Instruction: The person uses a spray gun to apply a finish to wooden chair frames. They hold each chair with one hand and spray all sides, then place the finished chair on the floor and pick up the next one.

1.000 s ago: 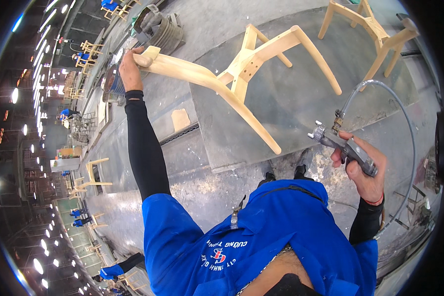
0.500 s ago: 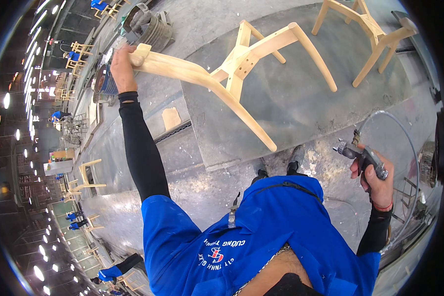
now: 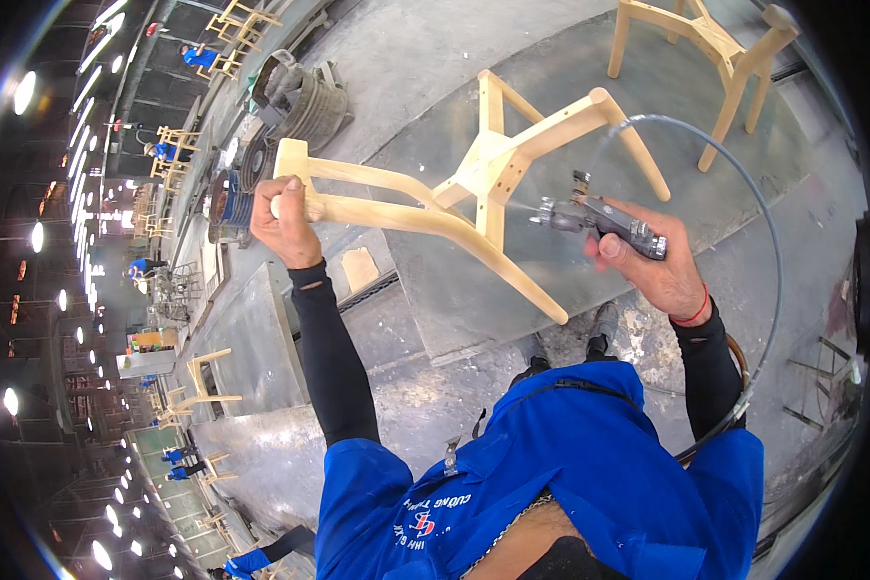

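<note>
- The left hand (image 3: 288,222) is closed in a fist around the left end of a pale wooden frame (image 3: 494,166); the right hand (image 3: 659,259) is wrapped around the handle of a dark spray gun (image 3: 599,224).
- Containers, from the left: a blue-and-brown drum (image 3: 232,215) stands beyond the left hand, its contents too small to make out; next to it, a ribbed metal drum (image 3: 317,108) holds lumpy dark grey material.
- Around these, at far left, a co-worker (image 3: 200,56) in blue is among other pale frames.
- A flat tan piece (image 3: 360,269) lies on the floor just right of the left forearm.
- A grey board (image 3: 435,300) spreads beneath the held frame; I cannot tell whether the frame's legs touch it.
- A grey hose (image 3: 771,217) arcs over the right forearm and passes in front of the frame's right leg.
- A second wooden frame (image 3: 720,48) stands at upper right, apart from the first.
- The held frame stretches rightward from the left fist; its crossed middle lies just left of the gun's nozzle, with faint mist between.
</note>
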`<action>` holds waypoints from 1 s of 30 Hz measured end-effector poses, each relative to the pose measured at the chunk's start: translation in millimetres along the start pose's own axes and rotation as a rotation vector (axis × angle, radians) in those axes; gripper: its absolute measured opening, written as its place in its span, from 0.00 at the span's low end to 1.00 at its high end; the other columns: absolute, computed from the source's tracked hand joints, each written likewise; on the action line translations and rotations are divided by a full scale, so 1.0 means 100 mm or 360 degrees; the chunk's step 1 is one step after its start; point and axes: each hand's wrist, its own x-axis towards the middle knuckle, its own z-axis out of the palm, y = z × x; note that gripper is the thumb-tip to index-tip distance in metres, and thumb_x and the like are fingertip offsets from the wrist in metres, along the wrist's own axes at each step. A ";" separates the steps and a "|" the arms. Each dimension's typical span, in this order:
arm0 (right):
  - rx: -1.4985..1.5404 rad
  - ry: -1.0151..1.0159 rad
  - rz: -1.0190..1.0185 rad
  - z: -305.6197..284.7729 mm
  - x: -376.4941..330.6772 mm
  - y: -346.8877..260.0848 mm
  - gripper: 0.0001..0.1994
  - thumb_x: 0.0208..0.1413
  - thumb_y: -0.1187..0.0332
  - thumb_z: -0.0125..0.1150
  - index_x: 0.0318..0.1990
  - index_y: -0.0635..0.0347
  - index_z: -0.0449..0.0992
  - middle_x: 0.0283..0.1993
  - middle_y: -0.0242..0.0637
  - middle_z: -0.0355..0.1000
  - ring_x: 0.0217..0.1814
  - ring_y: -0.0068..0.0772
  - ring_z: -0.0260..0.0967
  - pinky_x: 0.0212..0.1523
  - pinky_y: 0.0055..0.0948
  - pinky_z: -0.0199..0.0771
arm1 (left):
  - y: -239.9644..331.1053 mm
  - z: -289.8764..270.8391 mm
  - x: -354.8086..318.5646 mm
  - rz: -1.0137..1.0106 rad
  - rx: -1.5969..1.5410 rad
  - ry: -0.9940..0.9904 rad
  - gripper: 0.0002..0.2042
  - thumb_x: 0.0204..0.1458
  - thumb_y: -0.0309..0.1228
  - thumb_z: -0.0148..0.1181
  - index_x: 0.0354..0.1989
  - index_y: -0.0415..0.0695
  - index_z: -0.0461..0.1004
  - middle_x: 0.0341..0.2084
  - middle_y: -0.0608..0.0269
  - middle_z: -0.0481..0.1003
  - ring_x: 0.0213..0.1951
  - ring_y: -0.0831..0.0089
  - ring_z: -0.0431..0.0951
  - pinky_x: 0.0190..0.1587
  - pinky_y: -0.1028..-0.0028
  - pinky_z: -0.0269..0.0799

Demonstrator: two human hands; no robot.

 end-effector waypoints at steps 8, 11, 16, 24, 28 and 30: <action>-0.0153 -0.0113 -0.0141 0.05 0.15 0.05 0.26 0.64 0.63 0.66 0.64 0.70 0.72 0.39 0.38 0.79 0.37 0.23 0.74 0.38 0.24 0.75 | 0.20 0.11 -0.17 0.0010 0.0104 -0.0058 0.06 0.53 0.28 0.63 0.29 0.38 0.75 0.28 0.65 0.76 0.32 0.79 0.71 0.37 0.75 0.67; -0.0254 -0.0067 -0.0032 -0.07 0.04 0.12 0.23 0.62 0.67 0.68 0.62 0.69 0.74 0.43 0.36 0.79 0.43 0.19 0.72 0.43 0.22 0.74 | 0.32 0.18 -0.19 0.0192 0.0175 -0.0070 0.06 0.50 0.27 0.64 0.29 0.39 0.75 0.26 0.63 0.75 0.30 0.75 0.72 0.36 0.74 0.67; -0.0116 0.0146 0.0189 -0.23 -0.33 0.09 0.24 0.63 0.64 0.66 0.62 0.68 0.74 0.44 0.39 0.80 0.40 0.20 0.73 0.40 0.22 0.74 | 0.67 0.28 -0.51 0.0448 0.0349 -0.0153 0.04 0.46 0.27 0.61 0.26 0.40 0.75 0.25 0.58 0.76 0.32 0.65 0.77 0.66 0.50 0.62; -0.0330 0.0397 0.0329 -0.32 -0.80 0.09 0.29 0.65 0.55 0.64 0.65 0.68 0.71 0.38 0.36 0.79 0.34 0.19 0.72 0.27 0.17 0.65 | 0.20 0.09 -1.11 0.0593 0.0133 -0.0349 0.08 0.50 0.32 0.60 0.22 0.46 0.71 0.31 0.57 0.80 0.48 0.51 0.81 0.70 0.36 0.52; -0.0482 0.0503 0.0247 -0.21 -0.95 -0.01 0.30 0.64 0.53 0.64 0.65 0.68 0.71 0.37 0.35 0.78 0.34 0.19 0.71 0.27 0.17 0.65 | -0.35 -0.12 -0.93 0.0296 0.0414 -0.0122 0.13 0.63 0.32 0.53 0.48 0.37 0.79 0.54 0.46 0.77 0.60 0.51 0.74 0.68 0.52 0.61; -0.0518 0.0553 0.0182 -0.11 -0.99 -0.02 0.30 0.64 0.54 0.64 0.65 0.68 0.71 0.37 0.35 0.77 0.35 0.20 0.71 0.30 0.18 0.67 | -0.58 -0.23 -0.77 -0.0100 0.0270 -0.0084 0.18 0.66 0.32 0.52 0.59 0.35 0.73 0.57 0.47 0.74 0.59 0.56 0.75 0.64 0.61 0.66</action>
